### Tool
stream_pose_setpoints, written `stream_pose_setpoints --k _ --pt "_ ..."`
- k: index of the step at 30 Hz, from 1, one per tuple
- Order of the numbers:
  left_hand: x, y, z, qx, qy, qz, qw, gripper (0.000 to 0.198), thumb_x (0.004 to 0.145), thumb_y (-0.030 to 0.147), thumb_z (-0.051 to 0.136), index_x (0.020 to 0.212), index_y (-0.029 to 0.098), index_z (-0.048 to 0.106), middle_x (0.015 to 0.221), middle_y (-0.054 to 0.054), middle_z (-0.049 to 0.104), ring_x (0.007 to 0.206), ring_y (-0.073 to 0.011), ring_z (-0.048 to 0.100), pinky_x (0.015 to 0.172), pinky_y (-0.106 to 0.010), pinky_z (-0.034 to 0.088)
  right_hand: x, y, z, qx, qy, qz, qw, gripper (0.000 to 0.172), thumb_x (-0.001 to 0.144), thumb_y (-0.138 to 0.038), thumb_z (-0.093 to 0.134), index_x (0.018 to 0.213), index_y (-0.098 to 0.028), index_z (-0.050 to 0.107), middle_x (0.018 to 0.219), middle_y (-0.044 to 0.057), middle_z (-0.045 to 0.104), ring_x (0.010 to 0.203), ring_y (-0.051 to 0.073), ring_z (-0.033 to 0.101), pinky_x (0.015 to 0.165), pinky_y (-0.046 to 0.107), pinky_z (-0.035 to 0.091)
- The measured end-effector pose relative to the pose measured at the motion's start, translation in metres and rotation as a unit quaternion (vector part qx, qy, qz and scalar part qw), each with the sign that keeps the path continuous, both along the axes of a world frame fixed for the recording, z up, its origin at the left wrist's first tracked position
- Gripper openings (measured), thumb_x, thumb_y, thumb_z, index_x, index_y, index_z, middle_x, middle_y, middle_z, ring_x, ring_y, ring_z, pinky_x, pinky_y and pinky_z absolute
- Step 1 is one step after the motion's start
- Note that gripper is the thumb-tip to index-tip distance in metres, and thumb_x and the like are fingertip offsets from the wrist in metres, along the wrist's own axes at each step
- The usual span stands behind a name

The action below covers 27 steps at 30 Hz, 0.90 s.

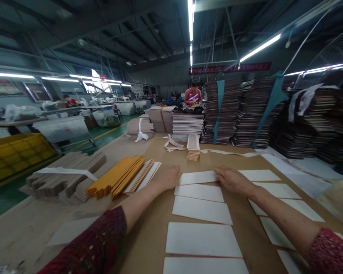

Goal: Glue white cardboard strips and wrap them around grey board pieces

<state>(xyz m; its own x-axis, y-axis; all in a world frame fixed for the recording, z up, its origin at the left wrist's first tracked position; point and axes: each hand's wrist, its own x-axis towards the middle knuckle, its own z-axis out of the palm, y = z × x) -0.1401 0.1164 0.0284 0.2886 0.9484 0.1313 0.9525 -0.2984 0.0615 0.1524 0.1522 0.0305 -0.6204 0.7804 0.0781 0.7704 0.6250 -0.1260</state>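
On my feed, L hand and R hand were at opp. ends of the far white card, couldn't tell if gripping; prob. aligning step, next needing even pressure.

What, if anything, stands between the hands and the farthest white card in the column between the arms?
Nothing visible. The left hand is at the card's left end, the right hand at its right; the small stack stands beyond it.

Cards before stacks; person apparently behind.
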Motion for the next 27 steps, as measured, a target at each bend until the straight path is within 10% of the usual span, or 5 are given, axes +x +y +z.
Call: stream_pose_setpoints --k 11,27 --pt "-0.020 -0.022 0.001 -0.058 0.008 -0.062 0.996 0.029 0.097 0.035 0.064 0.117 0.015 0.063 0.118 -0.009 0.066 0.110 -0.0254 0.063 0.096 -0.048 0.052 -0.011 0.017 -0.033 -0.014 -0.026 0.015 0.999 0.037 0.099 -0.036 0.062 0.132 -0.020 0.060 0.145 0.012 0.053 0.130 0.030 0.052 0.108 0.057 0.042" --pt "-0.012 -0.023 0.001 -0.054 0.041 -0.032 0.997 0.027 0.099 0.033 0.062 0.119 0.016 0.064 0.124 -0.010 0.065 0.110 -0.0246 0.065 0.094 -0.047 0.055 -0.012 0.007 -0.014 -0.017 -0.027 0.040 0.999 0.026 0.098 -0.036 0.062 0.117 -0.018 0.065 0.124 0.009 0.063 0.113 0.025 0.060 0.099 0.049 0.049"
